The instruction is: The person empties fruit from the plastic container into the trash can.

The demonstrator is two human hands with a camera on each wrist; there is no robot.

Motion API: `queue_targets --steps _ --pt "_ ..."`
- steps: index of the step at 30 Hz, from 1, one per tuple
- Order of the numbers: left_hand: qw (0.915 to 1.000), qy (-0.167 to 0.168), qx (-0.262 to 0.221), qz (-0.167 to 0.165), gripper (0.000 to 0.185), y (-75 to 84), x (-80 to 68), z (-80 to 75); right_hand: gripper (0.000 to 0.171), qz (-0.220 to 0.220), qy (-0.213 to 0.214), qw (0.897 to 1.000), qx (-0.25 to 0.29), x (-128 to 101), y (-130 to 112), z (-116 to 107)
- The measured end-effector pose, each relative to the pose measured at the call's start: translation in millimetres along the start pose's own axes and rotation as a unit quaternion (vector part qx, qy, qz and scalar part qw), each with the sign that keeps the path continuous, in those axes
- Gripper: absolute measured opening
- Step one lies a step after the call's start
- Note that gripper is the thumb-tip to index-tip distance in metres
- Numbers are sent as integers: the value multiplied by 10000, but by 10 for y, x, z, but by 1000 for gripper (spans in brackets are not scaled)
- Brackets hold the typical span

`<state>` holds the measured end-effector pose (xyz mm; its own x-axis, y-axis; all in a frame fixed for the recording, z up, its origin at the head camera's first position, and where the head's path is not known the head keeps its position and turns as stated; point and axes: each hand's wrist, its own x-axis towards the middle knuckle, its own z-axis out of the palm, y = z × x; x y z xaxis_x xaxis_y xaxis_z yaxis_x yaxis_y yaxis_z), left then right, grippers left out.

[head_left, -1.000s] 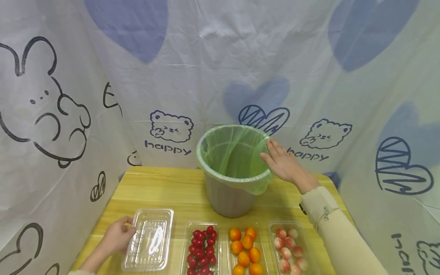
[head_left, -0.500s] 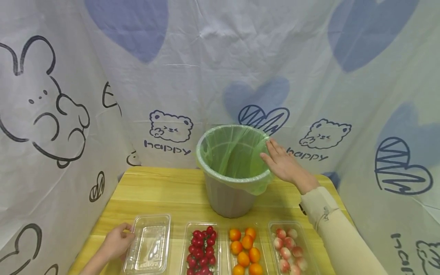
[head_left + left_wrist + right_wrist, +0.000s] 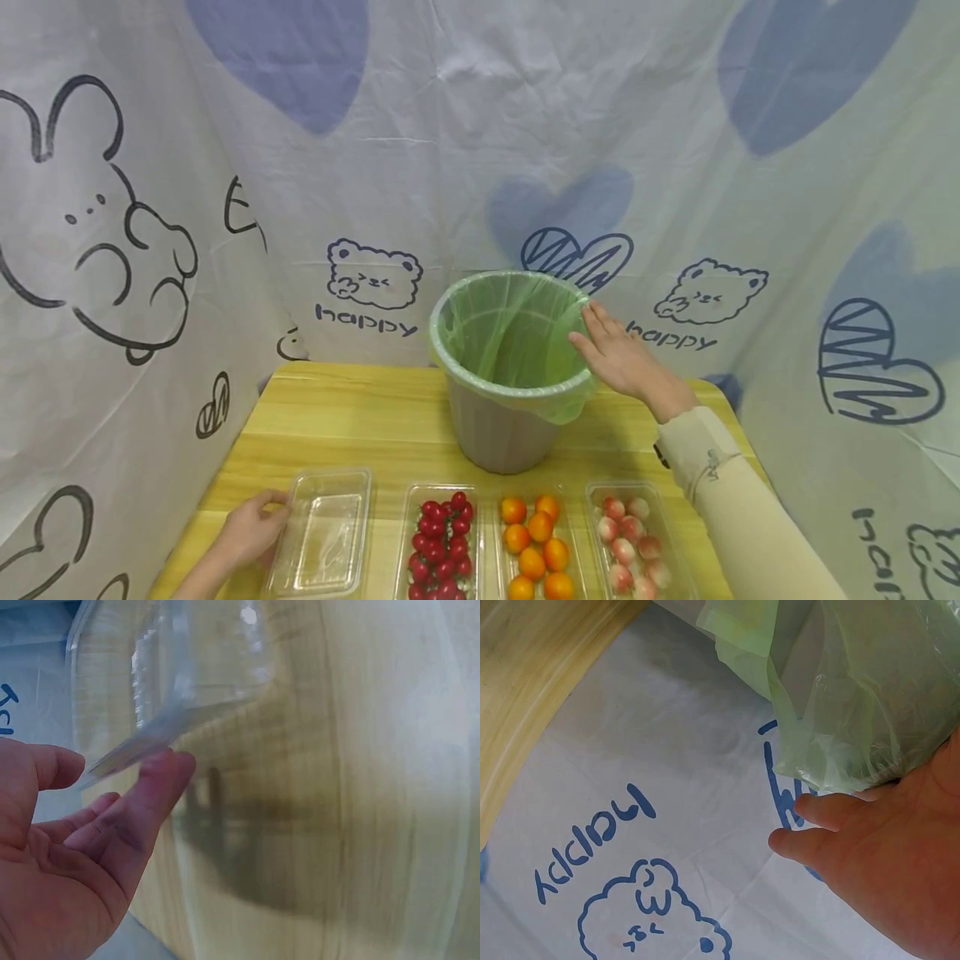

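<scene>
At the front left of the wooden table lies a clear plastic container (image 3: 327, 533). My left hand (image 3: 253, 527) is at its left rim. In the left wrist view, the thumb and fingers (image 3: 166, 766) stand apart around the container's corner, fingertips right at the edge. A grey bin (image 3: 501, 429) stands at the middle back, lined with a green plastic bag (image 3: 517, 333) folded over its rim. My right hand (image 3: 618, 354) rests with straight fingers against the bin's right rim, on the bag. The right wrist view shows the bag's loose edge (image 3: 840, 750) beside those fingers.
Along the front stand three clear boxes: one with cherry tomatoes (image 3: 442, 542), one with small orange fruits (image 3: 531, 562), one with pink-and-white round fruits (image 3: 630, 542). Printed cloth (image 3: 465, 208) hangs around the table (image 3: 352, 417) at the back and sides.
The clear container has come down slightly towards the front left, and my left fingers have loosened and slid a little left at its rim. The right hand and bin stay put.
</scene>
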<state>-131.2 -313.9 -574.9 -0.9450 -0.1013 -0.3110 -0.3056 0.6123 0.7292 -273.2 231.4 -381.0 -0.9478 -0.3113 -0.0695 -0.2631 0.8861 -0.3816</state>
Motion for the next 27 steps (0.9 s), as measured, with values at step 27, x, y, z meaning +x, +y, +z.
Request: queue_targets --steps 27 --pt "9953 90 -309 910 42 957 -124 135 78 2 -29 10000 7 2 2 -16"
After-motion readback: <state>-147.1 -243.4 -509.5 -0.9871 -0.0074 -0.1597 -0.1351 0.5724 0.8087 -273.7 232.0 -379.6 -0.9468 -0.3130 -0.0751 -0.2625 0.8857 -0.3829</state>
